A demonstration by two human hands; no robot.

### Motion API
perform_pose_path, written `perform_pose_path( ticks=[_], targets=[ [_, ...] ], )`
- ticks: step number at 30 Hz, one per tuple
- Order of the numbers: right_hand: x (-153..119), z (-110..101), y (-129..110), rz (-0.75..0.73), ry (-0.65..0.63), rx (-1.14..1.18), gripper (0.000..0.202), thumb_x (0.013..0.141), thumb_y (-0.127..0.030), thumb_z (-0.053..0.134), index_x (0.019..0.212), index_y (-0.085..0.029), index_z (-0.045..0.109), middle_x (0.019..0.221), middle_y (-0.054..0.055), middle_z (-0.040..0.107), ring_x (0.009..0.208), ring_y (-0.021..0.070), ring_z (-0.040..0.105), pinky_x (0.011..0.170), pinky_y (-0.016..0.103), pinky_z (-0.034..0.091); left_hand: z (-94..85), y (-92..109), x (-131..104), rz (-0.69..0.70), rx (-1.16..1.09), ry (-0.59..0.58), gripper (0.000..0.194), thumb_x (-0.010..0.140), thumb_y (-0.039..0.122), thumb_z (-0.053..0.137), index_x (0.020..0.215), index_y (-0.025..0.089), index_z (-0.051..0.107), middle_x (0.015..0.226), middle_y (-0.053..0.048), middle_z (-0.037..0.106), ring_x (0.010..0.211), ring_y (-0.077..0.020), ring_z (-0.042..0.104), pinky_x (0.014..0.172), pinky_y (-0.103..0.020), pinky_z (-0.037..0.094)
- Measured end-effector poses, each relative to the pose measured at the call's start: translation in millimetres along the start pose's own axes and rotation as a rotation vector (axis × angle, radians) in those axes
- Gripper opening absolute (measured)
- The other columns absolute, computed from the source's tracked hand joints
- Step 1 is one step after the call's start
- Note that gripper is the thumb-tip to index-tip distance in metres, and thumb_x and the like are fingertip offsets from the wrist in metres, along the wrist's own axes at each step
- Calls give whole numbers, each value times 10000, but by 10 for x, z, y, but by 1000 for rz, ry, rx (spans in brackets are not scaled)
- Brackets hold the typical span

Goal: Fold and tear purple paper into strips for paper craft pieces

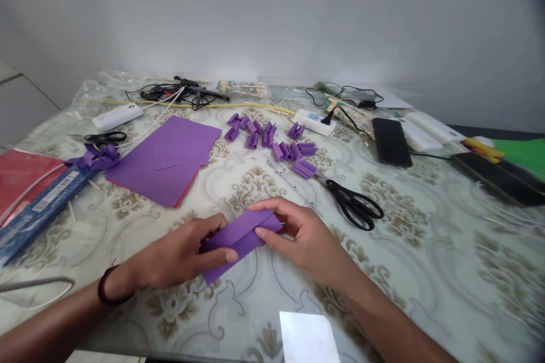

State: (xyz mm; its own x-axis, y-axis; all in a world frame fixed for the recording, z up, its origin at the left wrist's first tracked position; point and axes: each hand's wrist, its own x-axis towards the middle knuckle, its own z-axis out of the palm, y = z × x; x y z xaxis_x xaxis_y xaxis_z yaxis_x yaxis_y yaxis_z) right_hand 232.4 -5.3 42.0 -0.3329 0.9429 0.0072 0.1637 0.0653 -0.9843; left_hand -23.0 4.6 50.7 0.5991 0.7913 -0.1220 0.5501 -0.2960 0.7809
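Between my two hands, above the near part of the table, is a folded strip of purple paper (pixel 242 232) with a lengthwise crease. My left hand (pixel 187 252) grips its left end, thumb on top. At the right end my right hand (pixel 293 232) pinches the folded edge between thumb and fingers. Beyond my hands lie several small folded purple paper pieces (pixel 293 150) in a loose cluster. Black-handled scissors (pixel 355 201) rest to the right, their blades partly under one folded piece. A clear ruler (pixel 292 181) lies flat beside them.
Purple paper sheets (pixel 170 153) with red beneath lie left. Farther left are a blue box (pixel 46 210), red sheets (pixel 25 181), a second pair of scissors (pixel 106 137) and a white power bank (pixel 117 117). A power strip (pixel 314 122), phone (pixel 392 142) and cables (pixel 187 92) sit farther back.
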Motion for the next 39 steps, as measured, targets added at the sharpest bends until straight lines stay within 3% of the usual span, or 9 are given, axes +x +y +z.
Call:
perform_pose_path(
  ticks=[3, 5, 8, 11, 17, 20, 26, 33, 39],
  targets=[
    [-5, 61, 7, 12, 25, -36, 256, 903, -193, 716, 1143, -279, 739, 955, -5, 767, 835, 166, 711, 790, 301, 586, 88, 5, 1, 8, 17, 53, 460, 896, 414, 765, 1286, 220, 615, 1208, -91, 728, 1009, -265, 698, 867, -371, 562],
    [-23, 94, 1, 13, 20, -39, 273, 910, -188, 717, 1163, -291, 731, 968, -7, 771, 851, 166, 718, 794, 298, 587, 121, 12, -9, 44, -25, 107, 490, 913, 338, 742, 1365, 244, 579, 1295, -90, 716, 1112, -268, 702, 936, -388, 566],
    [-58, 96, -5, -11, -4, 0, 365, 956, -209, 705, 1295, -340, 684, 1039, -8, 767, 909, 162, 730, 830, 294, 594, 101, 24, -23, 78, -62, 170, 380, 956, 264, 676, 1332, 268, 624, 1276, -57, 742, 1129, -243, 717, 961, -364, 569],
    [-76, 28, 13, -94, -21, 39, 533, 969, -217, 728, 1441, -428, 603, 1139, -12, 729, 982, 150, 719, 906, 298, 598, 30, 24, -15, 25, -160, 150, 295, 1012, 284, 598, 1299, 260, 663, 1227, -48, 767, 1151, -249, 716, 950, -349, 578],
    [-44, -109, 36, -268, -169, 18, 601, 899, -168, 824, 1399, -462, 669, 1371, 4, 646, 1137, 171, 678, 979, 303, 601, -43, -30, 10, -44, -355, 74, 294, 1049, 363, 584, 1287, 233, 699, 1152, -48, 781, 1043, -238, 720, 864, -328, 579],
    [-30, -116, 11, -308, -139, -44, 572, 904, -162, 820, 1389, -434, 686, 1318, 13, 672, 1158, 179, 660, 962, 295, 580, -30, -33, 15, -68, -430, 39, 306, 1044, 400, 623, 1291, 238, 703, 1183, -42, 773, 1012, -218, 717, 841, -294, 562],
    [-24, -99, -18, -322, -178, -157, 274, 881, -224, 862, 1149, -274, 833, 1042, 34, 668, 948, 172, 676, 891, 312, 542, -30, 44, 17, -71, -636, -33, 226, 1032, 321, 667, 1227, 222, 726, 1164, -43, 775, 1031, -195, 714, 864, -270, 553],
    [-52, -63, -29, -379, -313, -87, 411, 850, -169, 881, 1237, -279, 800, 1142, 44, 745, 991, 188, 706, 897, 310, 561, -43, 69, -29, -197, -813, -170, 220, 991, 367, 719, 1097, 174, 728, 964, -37, 761, 787, -146, 683, 667, -221, 512],
    [-42, -43, -47, -357, -308, -19, 270, 845, -226, 892, 1111, -243, 849, 1009, 39, 767, 870, 167, 718, 783, 263, 585, -37, 88, -49, -183, -810, -215, 202, 993, 347, 706, 1089, 169, 703, 1002, -43, 741, 812, -148, 667, 688, -225, 510]
  ],
)
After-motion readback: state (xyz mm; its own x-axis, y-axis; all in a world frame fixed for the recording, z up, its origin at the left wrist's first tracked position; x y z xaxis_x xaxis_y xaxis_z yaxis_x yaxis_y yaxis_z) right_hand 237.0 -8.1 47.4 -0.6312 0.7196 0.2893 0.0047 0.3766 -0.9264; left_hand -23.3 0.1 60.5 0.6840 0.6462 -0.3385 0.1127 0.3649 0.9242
